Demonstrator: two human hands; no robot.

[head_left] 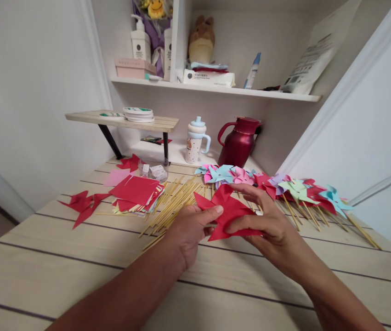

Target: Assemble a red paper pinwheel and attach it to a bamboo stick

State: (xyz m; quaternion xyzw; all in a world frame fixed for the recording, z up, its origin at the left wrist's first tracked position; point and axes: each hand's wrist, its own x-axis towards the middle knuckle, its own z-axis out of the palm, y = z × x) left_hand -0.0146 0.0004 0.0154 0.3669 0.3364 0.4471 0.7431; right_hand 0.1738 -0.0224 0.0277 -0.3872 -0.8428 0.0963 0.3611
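Hands are both working one piece of folded red paper [228, 212], held just above the wooden table [78, 266] near the middle of the view. The left hand [190, 227] is pinching the paper's left edge, thumb lying on top. The right hand [267, 220] is gripping it from the right side, fingers curling over the top and thumb pressing on the lower edge, so both are clamped on that same sheet, close together but not touching each other.

Just behind the paper, a loose pile of wooden sticks [174, 202] is fanning out across the table. Left of those, a stack of red paper squares [135, 191] is sitting with a cut red sheet [83, 204] lying beside it. A row of finished pinwheels [285, 188] in pink, blue, red and green is stretching off to the right, sticks attached. Further back, a dark red jug [238, 140] and a lidded cup [195, 140] are standing by the wall.
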